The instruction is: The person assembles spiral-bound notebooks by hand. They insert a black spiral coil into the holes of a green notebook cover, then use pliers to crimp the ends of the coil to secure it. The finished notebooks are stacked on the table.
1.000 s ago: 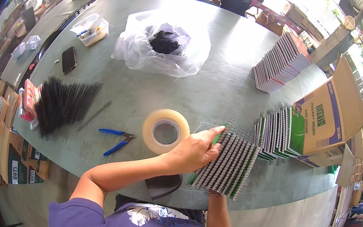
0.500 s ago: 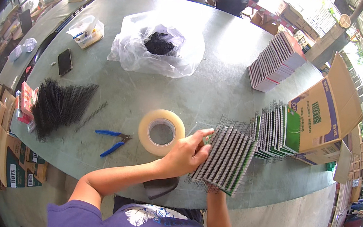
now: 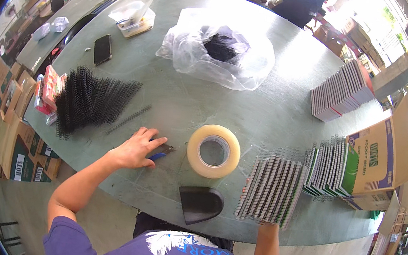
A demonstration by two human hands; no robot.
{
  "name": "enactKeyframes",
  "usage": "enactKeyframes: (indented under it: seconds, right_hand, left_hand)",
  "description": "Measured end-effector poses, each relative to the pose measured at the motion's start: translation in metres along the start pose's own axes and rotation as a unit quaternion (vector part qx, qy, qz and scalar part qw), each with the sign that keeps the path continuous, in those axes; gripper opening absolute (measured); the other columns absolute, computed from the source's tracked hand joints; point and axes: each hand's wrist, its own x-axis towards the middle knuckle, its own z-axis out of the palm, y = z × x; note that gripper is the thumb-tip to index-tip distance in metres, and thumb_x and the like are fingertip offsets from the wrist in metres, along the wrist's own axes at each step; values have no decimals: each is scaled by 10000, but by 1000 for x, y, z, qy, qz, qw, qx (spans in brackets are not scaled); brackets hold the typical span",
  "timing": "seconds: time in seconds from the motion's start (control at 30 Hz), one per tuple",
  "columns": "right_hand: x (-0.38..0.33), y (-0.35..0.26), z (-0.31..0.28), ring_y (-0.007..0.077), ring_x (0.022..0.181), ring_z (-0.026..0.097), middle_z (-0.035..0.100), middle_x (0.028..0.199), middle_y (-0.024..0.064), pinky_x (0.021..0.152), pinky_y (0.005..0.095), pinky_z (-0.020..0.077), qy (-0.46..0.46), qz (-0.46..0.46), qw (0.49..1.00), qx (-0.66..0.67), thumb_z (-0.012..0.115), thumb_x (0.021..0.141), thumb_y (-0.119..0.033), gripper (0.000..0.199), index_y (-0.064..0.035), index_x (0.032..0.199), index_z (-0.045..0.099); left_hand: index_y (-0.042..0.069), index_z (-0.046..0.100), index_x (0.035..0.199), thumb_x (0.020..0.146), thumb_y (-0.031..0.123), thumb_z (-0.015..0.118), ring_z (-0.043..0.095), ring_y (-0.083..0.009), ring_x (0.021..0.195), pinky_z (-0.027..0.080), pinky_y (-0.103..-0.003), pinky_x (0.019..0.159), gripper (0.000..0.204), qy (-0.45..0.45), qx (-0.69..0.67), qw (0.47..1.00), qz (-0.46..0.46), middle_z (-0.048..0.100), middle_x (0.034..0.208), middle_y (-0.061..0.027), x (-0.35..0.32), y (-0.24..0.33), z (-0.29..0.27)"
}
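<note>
Possibly risking a slide of wire-bound stack, lower right, by tilting, with grip unseen for right hand and left hand loosely spread over cutters, centre-left.

Tape lies on the worktop — pliers to its left, notebooks to its right, bag behind. Farther left, coils lie before the phone (itself left of the bag). A carton stands right of the notebooks.

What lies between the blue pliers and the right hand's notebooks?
The tape roll, in the head view; a black piece lies lower in the picture.
</note>
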Motion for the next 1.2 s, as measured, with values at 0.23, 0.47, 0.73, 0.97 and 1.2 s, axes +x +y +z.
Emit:
enactKeyframes:
  seconds: [0.23, 0.47, 0.73, 0.97, 1.2]
  right_hand:
    - [11, -11, -15, 247, 946, 628, 599, 1108, 181, 818, 401, 533, 63, 15, 997, -47, 526, 846, -508, 655, 20, 1230, 480]
    - [20, -11, 3, 266, 958, 627, 595, 1122, 184, 803, 415, 542, 67, 78, 995, -5, 549, 832, -488, 634, 25, 1203, 505]
    - [19, -4, 2, 243, 822, 654, 623, 1001, 178, 683, 356, 572, 148, 52, 987, -42, 579, 788, -503, 642, 39, 1129, 534]
    - [16, -5, 9, 263, 834, 664, 623, 1031, 211, 711, 383, 576, 141, 75, 986, -50, 550, 831, -481, 644, 67, 1167, 512]
    - [17, -12, 1, 267, 884, 653, 618, 1059, 195, 744, 397, 566, 125, 67, 988, -63, 535, 833, -491, 632, 41, 1175, 519]
  left_hand:
    - [-18, 415, 1254, 753, 77, 555, 519, -351, 958, 419, -444, 850, 530, 110, -40, 992, -45, 517, 1039, -224, 27, 9, -16]
    - [30, 539, 1038, 714, 192, 629, 577, -303, 786, 434, -437, 745, 373, 116, -63, 987, 89, 568, 880, -172, 68, 60, -37]
    - [63, 576, 1058, 658, 266, 684, 547, -244, 903, 383, -402, 796, 461, 130, 108, 975, 142, 577, 933, -116, 78, 68, -48]
    - [74, 604, 1080, 675, 273, 695, 553, -237, 927, 376, -419, 842, 460, 100, 105, 979, 145, 596, 993, -113, 80, 66, -51]
    - [46, 579, 977, 661, 241, 720, 561, -267, 827, 436, -382, 734, 398, 149, 49, 981, 112, 578, 869, -99, 83, 53, -39]
